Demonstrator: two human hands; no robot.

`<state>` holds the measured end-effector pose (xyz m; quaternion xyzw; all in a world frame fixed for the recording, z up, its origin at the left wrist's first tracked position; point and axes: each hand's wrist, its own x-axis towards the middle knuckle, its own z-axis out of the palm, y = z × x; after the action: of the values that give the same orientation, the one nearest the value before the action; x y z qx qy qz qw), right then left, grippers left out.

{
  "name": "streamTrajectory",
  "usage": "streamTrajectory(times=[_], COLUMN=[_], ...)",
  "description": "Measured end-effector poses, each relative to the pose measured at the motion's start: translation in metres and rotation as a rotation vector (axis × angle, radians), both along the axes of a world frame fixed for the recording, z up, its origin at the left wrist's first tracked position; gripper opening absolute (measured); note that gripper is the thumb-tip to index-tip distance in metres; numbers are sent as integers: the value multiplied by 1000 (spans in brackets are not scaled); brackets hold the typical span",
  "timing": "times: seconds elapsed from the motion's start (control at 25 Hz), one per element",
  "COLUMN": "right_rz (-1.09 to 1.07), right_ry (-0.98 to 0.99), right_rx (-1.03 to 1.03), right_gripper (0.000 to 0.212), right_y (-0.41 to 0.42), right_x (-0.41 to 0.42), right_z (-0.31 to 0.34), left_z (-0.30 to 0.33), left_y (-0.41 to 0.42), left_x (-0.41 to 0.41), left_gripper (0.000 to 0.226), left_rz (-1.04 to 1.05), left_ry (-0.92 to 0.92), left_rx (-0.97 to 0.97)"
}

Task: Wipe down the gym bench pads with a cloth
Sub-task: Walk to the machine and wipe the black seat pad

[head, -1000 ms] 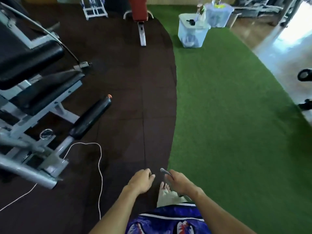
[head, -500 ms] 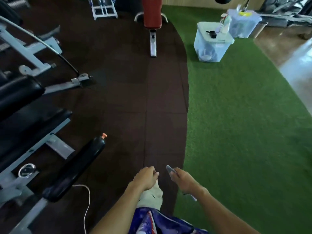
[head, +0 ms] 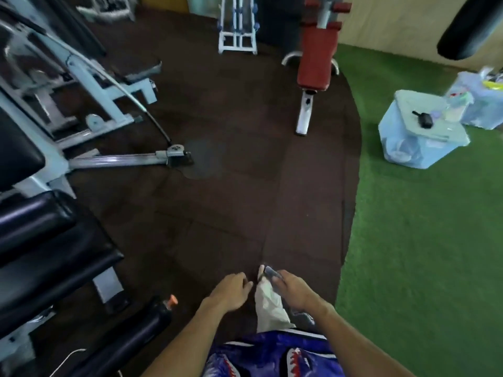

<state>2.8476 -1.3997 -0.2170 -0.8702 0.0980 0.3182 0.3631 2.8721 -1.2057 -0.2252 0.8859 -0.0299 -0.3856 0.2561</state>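
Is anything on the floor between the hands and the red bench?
Nothing visible. Bare dark floor mat runs from the hands and cloth up to the red bench. The machine's bar lies off to the left.

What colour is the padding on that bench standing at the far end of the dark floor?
Red. The bench pad shows best in the head view, the only one.

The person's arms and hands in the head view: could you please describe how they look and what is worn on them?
Both forearms come in bare from the bottom edge; no sleeves, gloves, watch or bands are visible. The left hand and right hand show no rings or markings that I can make out, though the picture is soft. Below them are blue shorts with a white waistband stripe and a shark-mouth print.
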Motion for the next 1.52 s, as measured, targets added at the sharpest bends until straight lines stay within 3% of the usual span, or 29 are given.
streamTrajectory(times=[0.16,0.36,0.8,1.0,1.24,1.52], right_rz=[239,426,801,1039,1444,1930], right_ry=[-18,14,45,54,81,67], right_rx=[-34,-65,-100,-104,-101,-123], right_gripper=[17,31,34,30,28,39], right_y=[-11,16,214,351,521,690], right_x=[158,310,543,598,609,606], right_z=[-1,8,2,2,-7,-51], left_z=[-4,11,-14,-10,-11,-29], left_y=[2,14,169,281,372,451], left_x=[122,227,392,417,394,390], left_gripper=[37,41,32,37,35,32], left_rz=[240,496,960,1225,1607,2065], left_ry=[26,34,40,4,-77,-3], left_rx=[-21,-52,-111,-62,35,212])
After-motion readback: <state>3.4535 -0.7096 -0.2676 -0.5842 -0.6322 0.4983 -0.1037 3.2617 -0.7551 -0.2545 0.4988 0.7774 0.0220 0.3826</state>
